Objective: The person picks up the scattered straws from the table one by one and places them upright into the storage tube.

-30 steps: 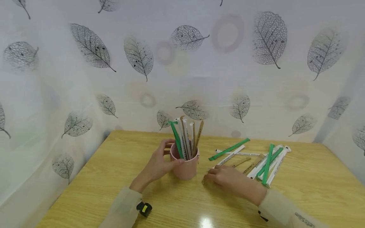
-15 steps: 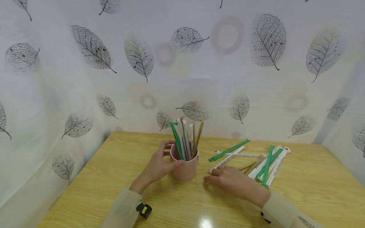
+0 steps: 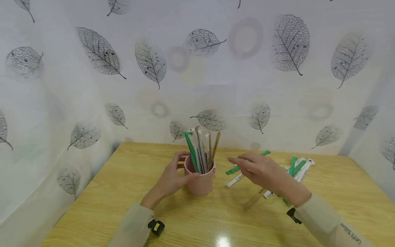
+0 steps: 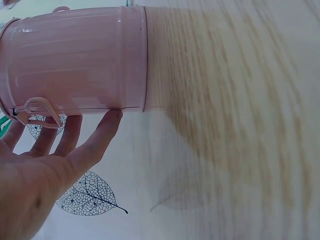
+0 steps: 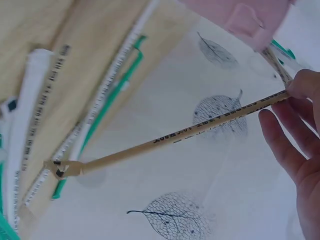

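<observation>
A pink pail [image 3: 200,186] stands upright on the table, holding several paper-wrapped straws [image 3: 202,151] in green, white and brown. My left hand [image 3: 169,180] grips it from the left, thumb at the near rim and fingers against the far side. In the left wrist view the fingers lie along the pail's wall [image 4: 80,60], beside a small looped handle [image 4: 40,111]. To the right of the pail, my right hand [image 3: 266,174] is raised above the table. Its thumb and fingers pinch one end of a brown-wrapped straw [image 5: 200,126], which slants down, blurred in the head view.
Loose wrapped straws lie to the right, partly behind my right hand: a green straw [image 3: 232,170], a white straw [image 3: 235,180] and a crossed pile [image 3: 303,169]. A leaf-patterned curtain [image 3: 210,85] closes off the back of the wooden table [image 3: 123,199].
My right hand has lifted from the tabletop and moved up and slightly right, bringing up a brown straw from among the loose ones. The left hand and the pail have stayed put.
</observation>
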Available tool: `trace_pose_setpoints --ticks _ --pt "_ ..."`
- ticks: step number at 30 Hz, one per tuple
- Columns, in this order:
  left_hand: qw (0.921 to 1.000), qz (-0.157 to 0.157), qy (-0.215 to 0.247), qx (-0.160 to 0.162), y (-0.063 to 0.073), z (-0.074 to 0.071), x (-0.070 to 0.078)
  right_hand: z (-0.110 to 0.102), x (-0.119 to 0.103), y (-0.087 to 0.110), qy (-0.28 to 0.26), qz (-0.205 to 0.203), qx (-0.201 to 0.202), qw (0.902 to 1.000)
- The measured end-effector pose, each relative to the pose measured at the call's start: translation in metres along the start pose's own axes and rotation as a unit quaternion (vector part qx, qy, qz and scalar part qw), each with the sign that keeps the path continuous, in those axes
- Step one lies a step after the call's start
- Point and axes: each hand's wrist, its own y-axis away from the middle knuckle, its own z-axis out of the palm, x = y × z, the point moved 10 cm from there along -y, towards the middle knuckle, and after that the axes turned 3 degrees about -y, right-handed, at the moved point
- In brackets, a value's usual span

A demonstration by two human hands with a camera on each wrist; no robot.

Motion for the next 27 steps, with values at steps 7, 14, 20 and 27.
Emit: trace_pose_setpoints --ticks 7,14,20,27 --pt "1.0000 -0.003 0.005 0.001 -0.001 0.001 0.000 -0.027 0.021 -0.012 -0.073 0.058 0.071 0.9931" --pt "1.0000 -0.004 0.001 0.001 -0.002 0.001 0.003 -0.049 0.045 -0.018 -0.107 0.136 0.138 0.9751" --pt "0.9999 -0.011 0.000 0.008 -0.001 -0.001 0.001 -0.064 0.061 -0.030 -0.150 0.207 0.204 0.9448" --pt "0.9999 -0.012 0.000 0.007 0.001 -0.001 0.000 -0.069 0.069 -0.045 -0.224 0.238 0.247 0.9119"
